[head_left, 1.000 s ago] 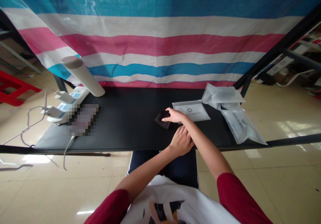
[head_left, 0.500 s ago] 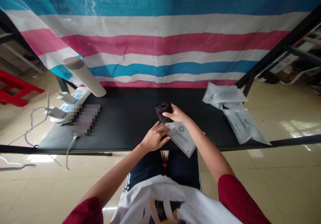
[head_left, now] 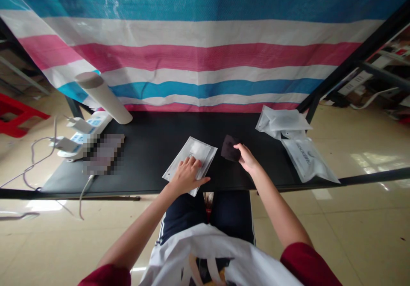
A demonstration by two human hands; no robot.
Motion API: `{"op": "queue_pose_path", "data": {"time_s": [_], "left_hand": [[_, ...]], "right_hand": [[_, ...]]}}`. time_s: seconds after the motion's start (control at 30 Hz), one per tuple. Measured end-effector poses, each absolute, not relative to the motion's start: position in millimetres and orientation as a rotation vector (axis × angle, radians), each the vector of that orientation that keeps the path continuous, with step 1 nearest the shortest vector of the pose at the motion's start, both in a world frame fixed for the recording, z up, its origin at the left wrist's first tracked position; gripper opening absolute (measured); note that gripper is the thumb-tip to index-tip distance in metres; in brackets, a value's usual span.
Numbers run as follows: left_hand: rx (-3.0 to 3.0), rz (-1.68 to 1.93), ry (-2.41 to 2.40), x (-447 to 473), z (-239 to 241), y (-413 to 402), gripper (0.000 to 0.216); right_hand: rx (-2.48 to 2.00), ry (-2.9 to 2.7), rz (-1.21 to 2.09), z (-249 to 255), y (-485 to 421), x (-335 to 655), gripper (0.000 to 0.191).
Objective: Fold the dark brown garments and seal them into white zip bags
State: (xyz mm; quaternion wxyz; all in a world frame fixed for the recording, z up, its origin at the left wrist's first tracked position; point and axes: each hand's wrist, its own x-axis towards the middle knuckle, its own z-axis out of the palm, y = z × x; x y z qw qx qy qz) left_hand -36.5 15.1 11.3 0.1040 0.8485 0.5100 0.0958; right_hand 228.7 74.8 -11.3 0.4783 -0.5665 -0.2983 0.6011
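While your left hand (head_left: 187, 175) lay with fingers spread flat on the clear packet (head_left: 191, 162) near the table (head_left: 153, 149) edge, your right hand (head_left: 246, 157) pinched the black cloth (head_left: 229, 148) just right of it, the packet's long axis slanting away to the right.

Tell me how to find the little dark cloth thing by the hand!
Look at the black table in front of the striped tarp. Near its middle, just right of the flat plastic pouch under the left hand, the right hand touches a small folded black cloth. It is dark and soft, while the bags around it are pale plastic.
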Motion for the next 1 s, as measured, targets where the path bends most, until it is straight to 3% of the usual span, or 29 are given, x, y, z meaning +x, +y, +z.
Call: {"op": "queue_pose_path", "data": {"time_s": [0.17, 0.3, 0.43, 0.57, 0.83, 1.0], "left_hand": [[2.431, 0.29, 1.444, -32.0, -0.9, 21.9, 0.024], [2.324, 0.369, 1.434, -25.4, -4.2, 31.7, 0.025], [2.1, 0.7, 1.461, -20.2, -2.4, 36.2, 0.023], [2.004, 0.898, 1.471, -18.6, 8.3, 35.0, 0.028], [2.083, 0.596, 1.432, -4.3, 22.1, 18.7, 0.028], [2.199, 0.535, 1.468, 8.5, 26.8, 18.1, 0.027]], "right_hand": [[-1.193, -0.784, 1.74, -13.9, 47.4, 209.7, 0.025], [-1.175, -0.786, 1.821, -21.2, 35.4, 182.1, 0.02], [-1.197, -0.841, 1.784, -21.8, 38.8, 173.0, 0.011], [-1.188, -0.974, 1.874, -14.2, 47.3, 174.1, 0.016], [-1.262, -0.922, 1.412, -28.4, 57.1, 149.8, 0.035], [-1.299, -0.908, 1.25, -27.9, 54.2, 142.8, 0.035]]}}
